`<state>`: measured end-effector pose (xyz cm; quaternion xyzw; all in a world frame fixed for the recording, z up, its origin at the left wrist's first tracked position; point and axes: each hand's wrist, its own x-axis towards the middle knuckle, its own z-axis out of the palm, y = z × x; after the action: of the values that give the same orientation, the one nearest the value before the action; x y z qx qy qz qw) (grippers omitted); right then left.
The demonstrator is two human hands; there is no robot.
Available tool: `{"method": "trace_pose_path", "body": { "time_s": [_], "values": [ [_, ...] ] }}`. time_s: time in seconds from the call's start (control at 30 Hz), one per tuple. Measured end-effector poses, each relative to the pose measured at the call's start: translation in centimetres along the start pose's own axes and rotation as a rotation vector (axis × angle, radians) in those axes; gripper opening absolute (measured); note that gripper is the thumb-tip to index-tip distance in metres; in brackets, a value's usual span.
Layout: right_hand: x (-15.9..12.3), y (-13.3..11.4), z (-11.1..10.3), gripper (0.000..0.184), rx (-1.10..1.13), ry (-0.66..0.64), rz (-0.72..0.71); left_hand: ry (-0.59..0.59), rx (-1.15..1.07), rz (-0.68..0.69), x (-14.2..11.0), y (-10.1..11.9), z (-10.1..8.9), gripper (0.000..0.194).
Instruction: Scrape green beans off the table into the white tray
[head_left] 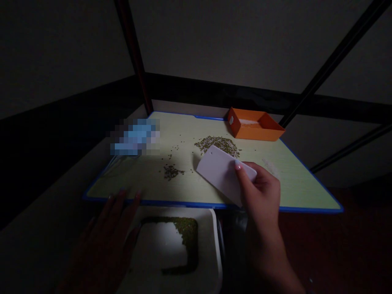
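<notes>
In my right hand (263,192) is a flat white plastic scraper (219,169), gripped with the thumb on top and its far end tilted toward the board. Just beyond it lies a pile of small greenish-brown seeds (217,143). A smaller cluster of darker seeds (171,172) is to the left, with single ones scattered around. My left hand (112,228), in deep shadow, has its fingers spread at the near edge of the pale green board (143,183). Below that edge stands a white tub (218,253), with green seeds (190,232) along its inner sides.
An orange tray (257,132) with some whitish contents sits at the board's back right corner. A blurred-out blue item (136,136) lies at the left edge. A faint whitish patch (271,166) is on the right of the board. Dark-framed panels (214,41) rise behind.
</notes>
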<state>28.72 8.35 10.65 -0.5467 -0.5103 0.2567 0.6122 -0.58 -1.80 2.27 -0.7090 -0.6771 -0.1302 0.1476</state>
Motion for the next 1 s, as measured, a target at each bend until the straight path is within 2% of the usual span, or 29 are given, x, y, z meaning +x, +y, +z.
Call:
{"method": "trace_pose_path", "body": {
  "time_s": [0.2, 0.4, 0.53, 0.77, 1.0],
  "values": [
    [-0.1, 0.2, 0.1, 0.030, 0.012, -0.116, 0.091, 0.003, -0.012, 0.004, -0.2, -0.3, 0.3, 0.067],
    [1.2, 1.1, -0.3, 0.036, -0.080, -0.018, 0.102, 0.001, -0.029, 0.008, -0.3, -0.4, 0.7, 0.066],
    [1.5, 1.4, -0.1, 0.035, -0.049, 0.021, 0.096, 0.010, -0.038, 0.005, -0.3, -0.7, 0.9, 0.064],
    [1.3, 1.5, 1.0, 0.030, -0.006, -0.027, 0.099, 0.011, -0.042, 0.009, -0.3, -0.6, 0.9, 0.065],
    [0.7, 0.8, 0.9, 0.027, 0.013, -0.125, 0.104, -0.017, -0.050, -0.004, -0.4, -0.5, 0.5, 0.064]
  ]
}}
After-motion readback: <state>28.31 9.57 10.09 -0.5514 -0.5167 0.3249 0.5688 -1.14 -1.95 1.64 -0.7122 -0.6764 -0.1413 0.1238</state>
